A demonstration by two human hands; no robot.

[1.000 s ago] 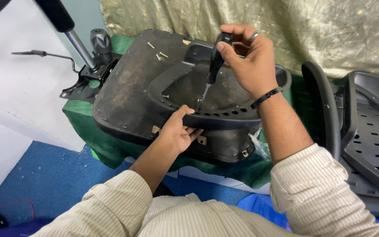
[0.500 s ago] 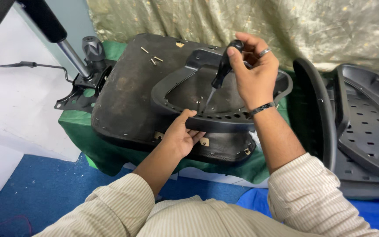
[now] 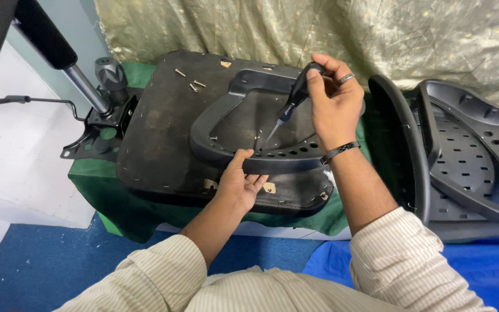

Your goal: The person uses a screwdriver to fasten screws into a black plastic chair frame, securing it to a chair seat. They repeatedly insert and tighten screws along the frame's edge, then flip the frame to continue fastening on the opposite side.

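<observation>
Far left: gas lift column (image 3: 50, 43) and black mechanism plate (image 3: 102, 130) lie off the seat, on the green cloth (image 3: 96, 190) that covers the surface.

Upturned seat base (image 3: 163, 133) sits on that cloth, underside facing me. Three loose screws (image 3: 190, 81) rest on its top left part, not in any tray.

My left hand (image 3: 239, 185) is clamped on the near rim of the curved black plastic bracket (image 3: 284, 163), thumb on top, fingers under, pinning it to the seat.

My right hand (image 3: 335, 107) is closed round the handle of the screwdriver (image 3: 289, 110), shaft tilted down and left, tip at a fixing point inside the bracket opening. Can't tell if the tip is seated in a screw head.

Right side: more perforated black plastic shells (image 3: 463, 156) stacked upright, just beside my right forearm.

Risks, as I judge them:
- Driver is tilted, so it may cam out and chew the head, or skid toward my left thumb, which is near the tip.
- Bracket is held at one edge only; torque may shift it off its holes.
- The loose screws may roll off the seat if it rocks.
- My elbow may knock the stacked shells.
</observation>
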